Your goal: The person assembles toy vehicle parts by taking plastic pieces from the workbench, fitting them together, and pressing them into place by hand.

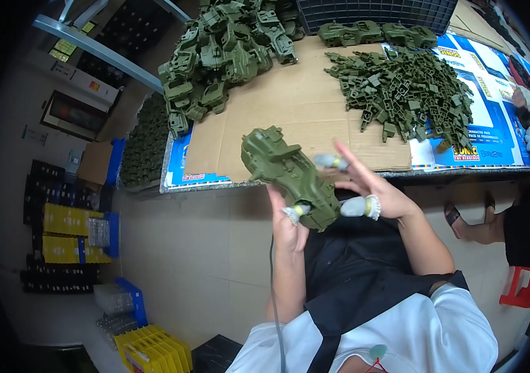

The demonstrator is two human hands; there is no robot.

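Left hand (pixel 288 225) gripping green toy vehicle body (pixel 290 175) from below; right hand (pixel 364 186) open-fingered alongside. Mid-assembly, likely; next, probably a small part from pile (pixel 405 93).

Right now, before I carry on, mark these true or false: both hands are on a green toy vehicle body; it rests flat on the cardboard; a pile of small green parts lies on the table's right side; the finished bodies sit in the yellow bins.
1. Both hands are on the green toy vehicle body. True: the left hand grips it from below, the right hand touches its side.
2. It rests flat on the cardboard. False: it is held up in front of the table edge.
3. Small green parts lie piled on the right. True.
4. Vehicle bodies sit in yellow bins. False: the heap of vehicle bodies lies on the table's left.
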